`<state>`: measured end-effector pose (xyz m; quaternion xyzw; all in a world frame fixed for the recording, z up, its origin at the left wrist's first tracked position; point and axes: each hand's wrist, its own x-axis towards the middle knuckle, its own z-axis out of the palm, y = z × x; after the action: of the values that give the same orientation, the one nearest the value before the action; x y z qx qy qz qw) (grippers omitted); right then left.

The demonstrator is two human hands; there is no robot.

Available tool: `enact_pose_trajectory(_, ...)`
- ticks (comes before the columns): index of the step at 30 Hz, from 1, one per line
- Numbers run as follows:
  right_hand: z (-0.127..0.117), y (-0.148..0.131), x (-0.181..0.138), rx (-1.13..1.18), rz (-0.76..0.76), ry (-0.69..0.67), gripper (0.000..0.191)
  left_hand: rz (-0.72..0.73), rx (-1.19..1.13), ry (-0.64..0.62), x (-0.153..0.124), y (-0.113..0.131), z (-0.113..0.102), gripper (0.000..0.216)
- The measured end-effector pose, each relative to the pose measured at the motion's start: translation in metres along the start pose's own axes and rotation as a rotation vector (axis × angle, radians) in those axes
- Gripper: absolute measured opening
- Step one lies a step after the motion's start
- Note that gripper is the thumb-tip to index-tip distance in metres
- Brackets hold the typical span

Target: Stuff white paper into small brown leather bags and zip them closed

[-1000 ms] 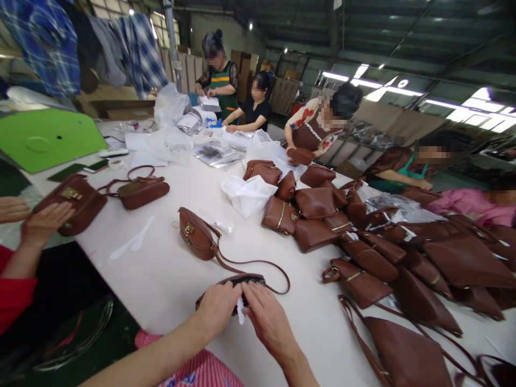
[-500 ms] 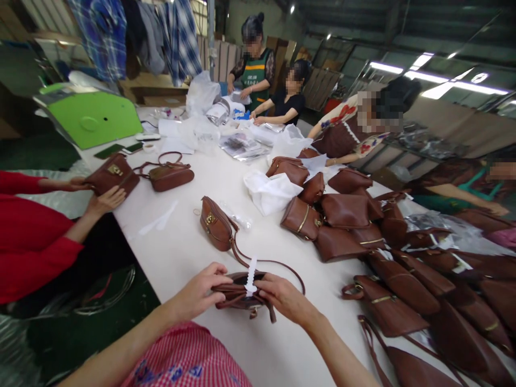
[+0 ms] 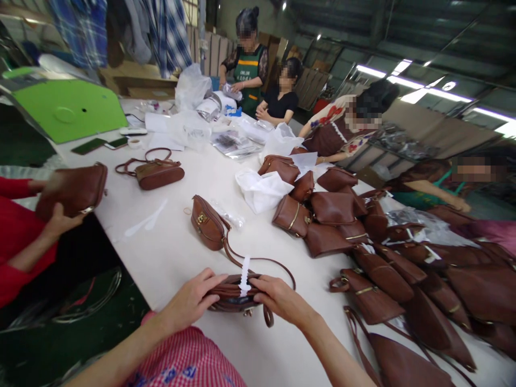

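A brown leather handbag (image 3: 229,305) stands at the table's near edge, held at its top between my two hands. My left hand (image 3: 196,296) grips the left end of its upper edge, thumb and fingers on either side. At the opposite end, my right hand (image 3: 278,300) closes on the rim. A white toothed plastic strip (image 3: 244,275) sticks up from the middle of the bag's top. Just beyond lies a second brown bag (image 3: 206,223) with a gold clasp, and a thin brown strap (image 3: 278,262) curves behind my right hand.
Many brown bags (image 3: 330,208) are piled on the right of the white table (image 3: 161,250). White wrapping (image 3: 262,189) lies before the pile. At left, a person in red sleeves handles another bag (image 3: 76,188), near a green machine (image 3: 66,110). Several other people work across the table.
The held bag's opening has narrowed, its top edges now closer together between my hands. The person in red has turned their bag. My view has shifted slightly right.
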<state>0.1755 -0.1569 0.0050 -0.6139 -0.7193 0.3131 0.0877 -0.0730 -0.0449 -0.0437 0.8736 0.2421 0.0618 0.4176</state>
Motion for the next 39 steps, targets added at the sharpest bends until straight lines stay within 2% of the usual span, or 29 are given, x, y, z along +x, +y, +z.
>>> enact_pose_trajectory(5,0.012,-0.003,0.008,-0.311,0.123,-0.055,0.02,0.004,0.285,-0.09,0.002,0.016,0.003,0.051)
enact_pose_trajectory(8,0.025,-0.01,0.016,-0.39,0.153,-0.073,0.022,0.069,0.421,-0.104,0.002,0.029,0.013,0.046)
enact_pose_trajectory(12,0.029,-0.016,0.021,-0.442,0.158,-0.069,0.025,0.068,0.358,-0.136,0.002,0.038,0.019,0.039)
enact_pose_trajectory(15,0.023,-0.016,0.014,-0.442,0.168,-0.053,0.034,0.044,0.314,-0.17,0.0,0.041,0.01,0.037)
enact_pose_trajectory(19,0.016,-0.01,-0.001,-0.332,0.123,-0.048,0.054,0.092,0.162,-0.206,-0.003,0.049,-0.006,0.049)
enact_pose_trajectory(21,0.016,-0.007,-0.002,-0.409,0.124,-0.045,0.047,0.141,0.106,-0.228,-0.002,0.051,-0.005,0.055)
enact_pose_trajectory(23,0.019,-0.006,-0.001,-0.538,0.143,-0.025,0.033,0.184,0.146,-0.231,0.0,0.052,0.001,0.059)
enact_pose_trajectory(27,0.026,-0.01,0.003,-0.632,0.134,0.035,0.019,0.242,0.313,-0.202,0.008,0.048,0.015,0.048)
enact_pose_trajectory(30,0.03,-0.016,0.001,-0.541,0.081,0.101,0.019,0.19,0.341,-0.22,0.016,0.044,0.017,0.032)
enact_pose_trajectory(33,0.034,-0.022,0.0,-0.261,0.032,0.125,0.024,0.073,0.303,-0.266,0.024,0.041,0.011,0.021)
enact_pose_trajectory(36,0.036,-0.023,0.003,-0.031,0.06,0.086,0.03,0.049,0.199,-0.3,0.031,0.039,0.005,0.033)
enact_pose_trajectory(39,0.037,-0.018,0.004,0.069,0.013,0.03,0.032,0.057,0.163,-0.321,0.034,0.039,0.002,0.039)
